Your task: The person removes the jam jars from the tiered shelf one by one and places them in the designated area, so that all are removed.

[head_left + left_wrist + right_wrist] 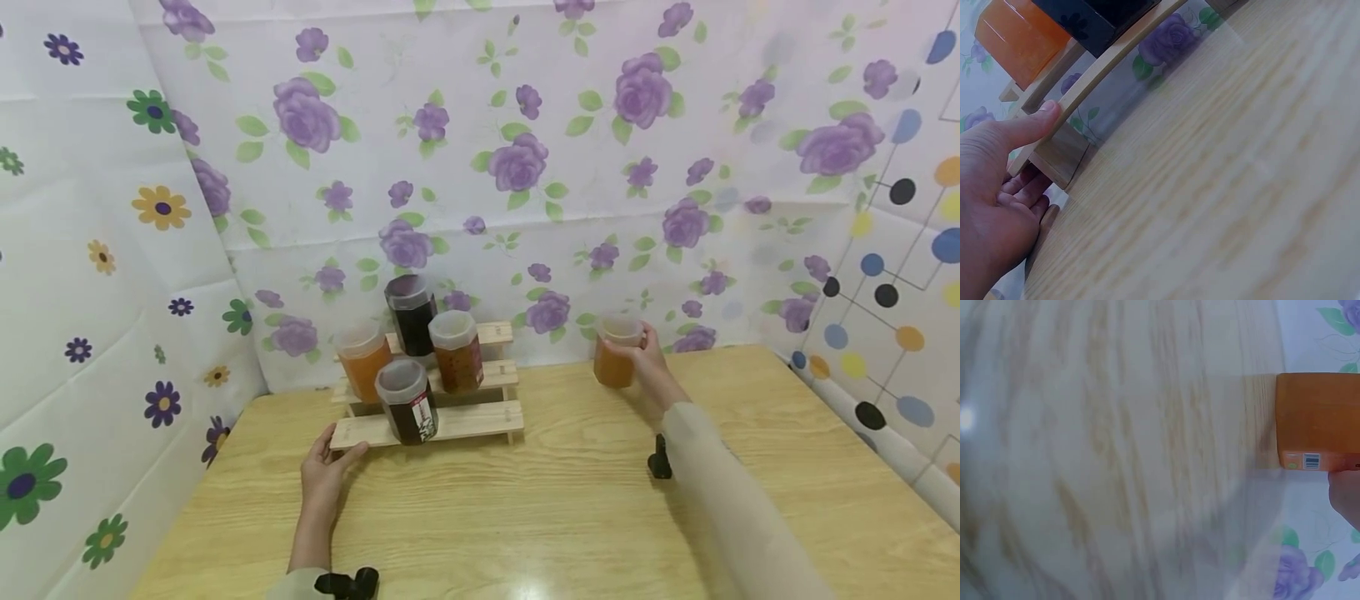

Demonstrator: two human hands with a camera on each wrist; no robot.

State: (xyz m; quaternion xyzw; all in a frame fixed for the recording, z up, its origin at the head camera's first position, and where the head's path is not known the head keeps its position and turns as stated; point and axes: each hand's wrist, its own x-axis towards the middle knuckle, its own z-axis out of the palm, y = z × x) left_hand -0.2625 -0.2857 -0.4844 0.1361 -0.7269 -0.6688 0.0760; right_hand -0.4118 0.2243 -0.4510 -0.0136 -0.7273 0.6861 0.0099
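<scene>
1. Nearest the camera, the right sleeve (750, 508) extends forward over the table (555, 483); beyond it the right hand (648, 360) holds an orange-brown jar (613, 370) near the floral cloth (450, 75), well apart from the wooden rack (483, 419).
2. That jar could slip or tilt if the thumb's pressure eased; I cannot tell whether its base touches the table.
3. Raising or jerking the rack's left end could unsettle its load: the front dark jar (403, 412), on the lowest step, would probably slide first, then the orange jar (366, 373), red-brown jar (459, 367) and black jar (414, 327) behind.
4. Right hand: at the sleeve's long reach, its grip closed round that jar, thumb on the near side.
5. Left hand (324, 471): its grip pinches the lowest step's left end, thumb above, fingers curled underneath.
</scene>
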